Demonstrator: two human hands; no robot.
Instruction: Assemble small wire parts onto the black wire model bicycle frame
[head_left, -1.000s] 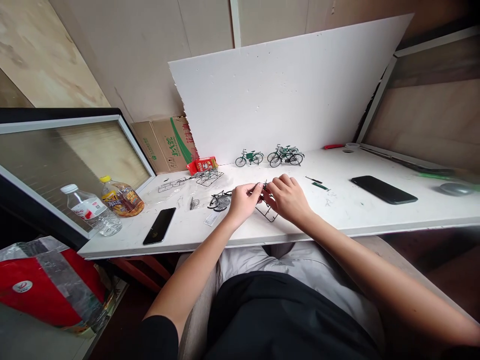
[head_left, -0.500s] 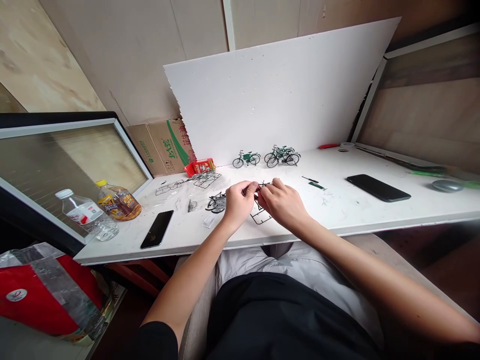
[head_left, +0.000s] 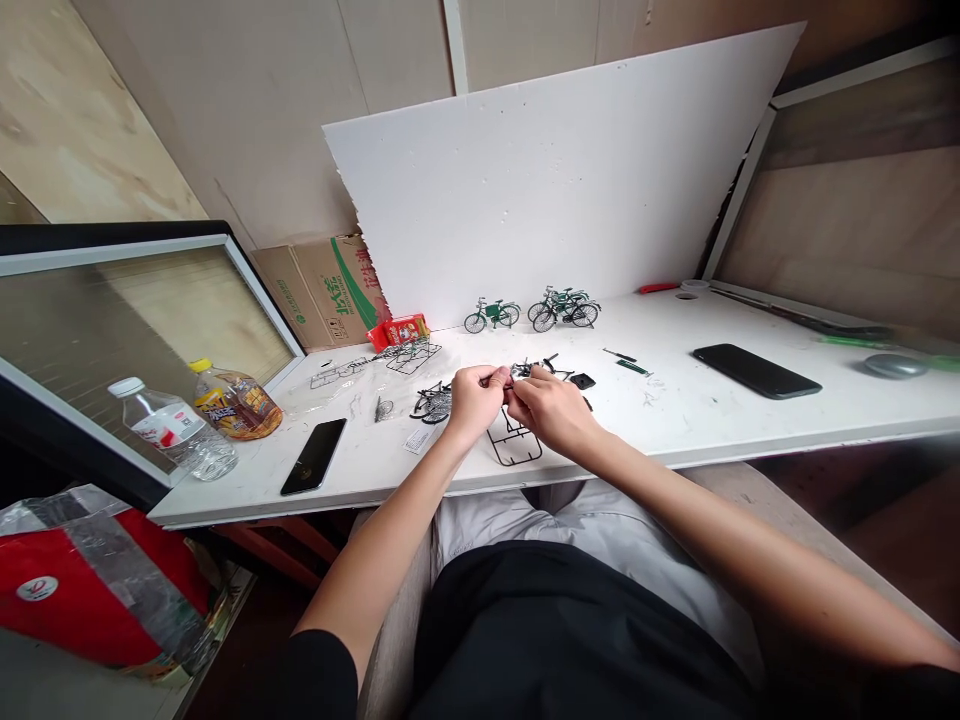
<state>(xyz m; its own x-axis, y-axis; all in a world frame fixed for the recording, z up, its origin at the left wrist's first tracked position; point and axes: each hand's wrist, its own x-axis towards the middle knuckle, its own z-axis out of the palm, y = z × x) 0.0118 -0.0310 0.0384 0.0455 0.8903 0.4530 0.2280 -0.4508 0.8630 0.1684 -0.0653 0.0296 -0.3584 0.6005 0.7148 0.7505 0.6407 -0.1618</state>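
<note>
Pinching a black frame [head_left: 513, 437], left hand [head_left: 476, 402] and right hand [head_left: 551, 405] curl closely.

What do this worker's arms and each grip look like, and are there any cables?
These are a person's arms, with no cables. The left grip and right grip are human hands without gloves; no watch or band shows at the wrists. The left arm has a short black sleeve. The right arm shows no clear sleeve edge.
</note>
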